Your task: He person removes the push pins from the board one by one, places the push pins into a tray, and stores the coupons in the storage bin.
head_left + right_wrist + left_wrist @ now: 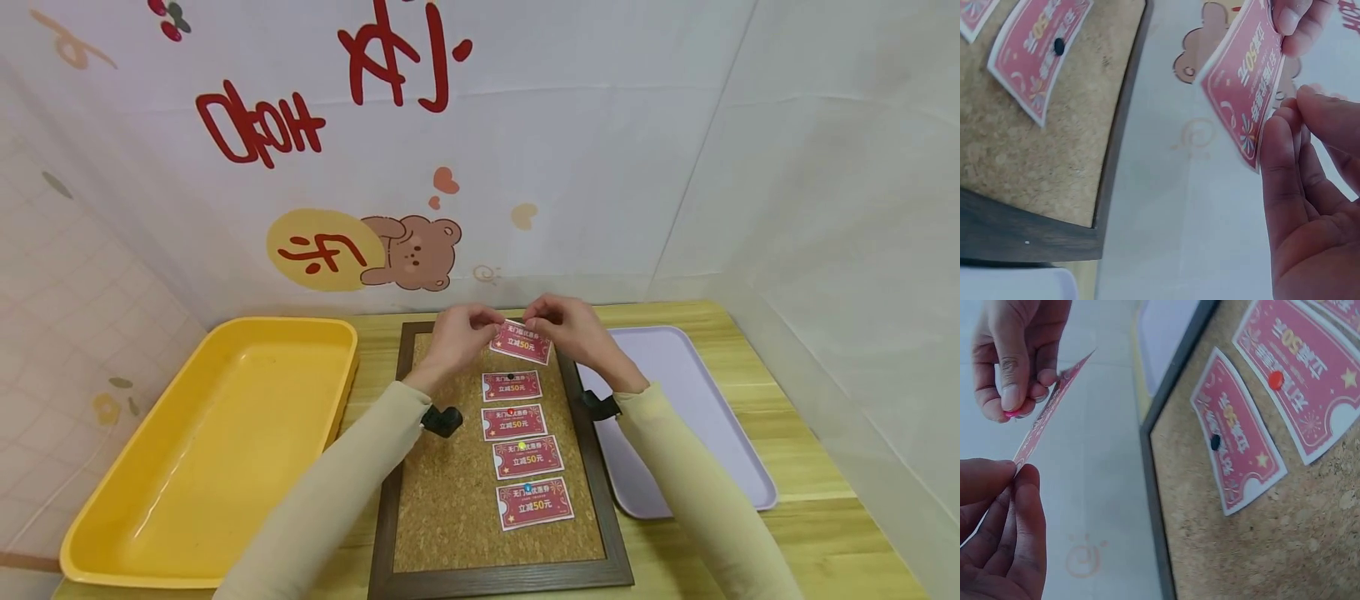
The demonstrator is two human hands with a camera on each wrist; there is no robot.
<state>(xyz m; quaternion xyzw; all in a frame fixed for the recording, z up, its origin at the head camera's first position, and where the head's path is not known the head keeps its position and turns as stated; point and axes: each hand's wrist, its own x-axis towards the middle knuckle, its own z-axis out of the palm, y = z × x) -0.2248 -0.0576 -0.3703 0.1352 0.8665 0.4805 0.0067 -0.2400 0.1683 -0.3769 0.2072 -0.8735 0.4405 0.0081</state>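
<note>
My left hand (pixel 459 337) pinches one end of a red-and-white paper coupon (pixel 521 342) between thumb and fingers, above the far end of a framed corkboard (pixel 442 500). At the coupon's other end, my right hand (pixel 573 329) holds a small pink push pin (pixel 1012 414) between thumb and finger, best seen in the left wrist view. Its other fingers are close to the coupon's edge; whether they touch it I cannot tell. Several similar coupons form a column on the cork, among them one with a black pin (pixel 1215 442) and one with a red pin (pixel 1276 380).
Left of the corkboard is a yellow tray (pixel 225 433); a pale purple tray (pixel 720 425) lies to its right, partly under my right arm. All stand on a wood-grain table (pixel 817 508). Behind rises a white wall covering (pixel 600 167) with red lettering and a bear drawing.
</note>
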